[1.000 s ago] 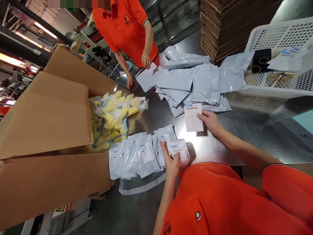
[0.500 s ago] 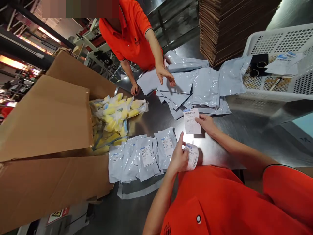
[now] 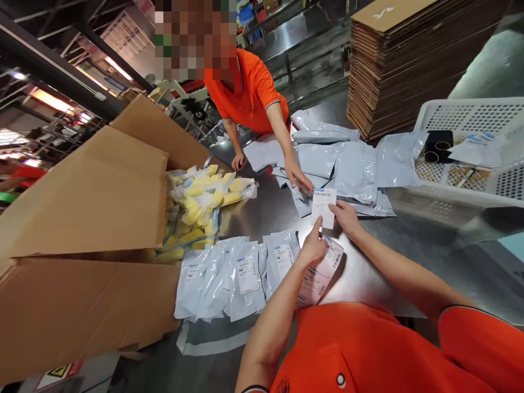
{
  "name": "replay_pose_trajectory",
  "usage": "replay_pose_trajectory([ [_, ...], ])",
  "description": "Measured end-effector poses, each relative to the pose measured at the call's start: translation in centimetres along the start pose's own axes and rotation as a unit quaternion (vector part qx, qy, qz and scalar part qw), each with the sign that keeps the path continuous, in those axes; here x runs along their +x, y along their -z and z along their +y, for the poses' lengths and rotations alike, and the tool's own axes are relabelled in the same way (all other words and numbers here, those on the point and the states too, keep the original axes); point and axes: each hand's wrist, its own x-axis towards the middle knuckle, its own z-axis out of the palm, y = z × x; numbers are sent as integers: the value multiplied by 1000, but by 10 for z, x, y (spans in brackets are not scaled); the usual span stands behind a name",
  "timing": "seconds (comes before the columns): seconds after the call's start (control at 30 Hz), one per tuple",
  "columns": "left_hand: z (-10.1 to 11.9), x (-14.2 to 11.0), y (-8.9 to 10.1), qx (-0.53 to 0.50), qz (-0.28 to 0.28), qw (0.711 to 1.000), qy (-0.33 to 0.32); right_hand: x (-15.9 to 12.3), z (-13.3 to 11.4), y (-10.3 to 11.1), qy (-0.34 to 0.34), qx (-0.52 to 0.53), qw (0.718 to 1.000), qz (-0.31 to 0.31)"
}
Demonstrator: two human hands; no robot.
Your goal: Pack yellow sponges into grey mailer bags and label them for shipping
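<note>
My right hand [image 3: 346, 218] pinches the edge of a white barcode label [image 3: 323, 207], which is lifted a little over the steel table. My left hand [image 3: 313, 246] grips a longer printed label sheet [image 3: 321, 275] that runs down toward my orange shirt, with its index finger raised near the white label. Just left of that hand lies a row of grey mailer bags with labels [image 3: 245, 286]. A co-worker's hand [image 3: 298, 174] touches a loose pile of grey mailers [image 3: 323, 164] just beyond my hands.
A cardboard box [image 3: 90, 202] with open flaps holds yellow items in clear bags [image 3: 200, 202]. The co-worker's other hand [image 3: 238, 161] rests on the table edge. A white perforated crate [image 3: 462, 120] holds papers and black rolls [image 3: 437, 146]. Flat cardboard sheets [image 3: 393, 71] stand stacked behind.
The view has tilted and shifted. The co-worker's hand has moved down the grey mailers toward my label. The paper in my left hand now shows as a longer sheet.
</note>
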Motion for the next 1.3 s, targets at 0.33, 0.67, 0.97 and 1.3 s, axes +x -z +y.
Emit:
replay_pose_trajectory([
  [0.33,-23,-27,24,-226,80,971,-13,46,-27,-53,21,-20,999,-28],
  [0.67,-31,-78,51,-311,284,906,-38,-28,-31,-51,93,-212,836,-498],
  [0.97,-33,-117,49,-207,271,940,-18,-67,-4,-43,206,-308,847,-382],
  [1.3,-79,-186,35,-261,282,917,106,49,-46,46,252,-539,801,-63],
])
